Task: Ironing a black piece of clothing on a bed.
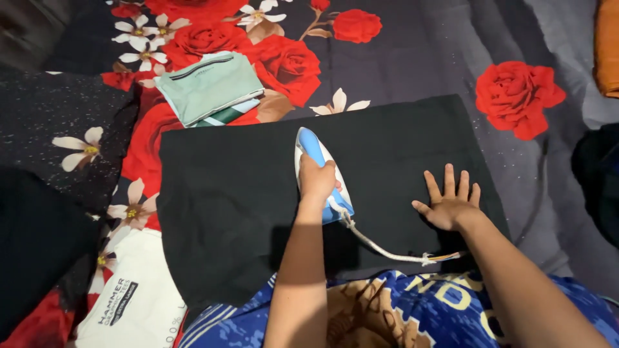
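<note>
Left hand (317, 180) grips the blue-and-white iron (320, 169) on the black cloth (232, 193) — right hand (449, 205) pressed flat just right of it, fingers spread; folded green garment (207, 86) far left.

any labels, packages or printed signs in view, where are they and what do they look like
White bag: lower left beside the black cloth, flat, white with a slanted block of dark print.
Blue garment: bottom edge, blue with big yellow lettering.
No screens or signs.

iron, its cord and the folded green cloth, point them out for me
iron (314, 149): head view, on its blue handle front.
cord (380, 247): head view, mid-length over the black cloth.
folded green cloth (209, 87): head view, middle of its top face.
</note>
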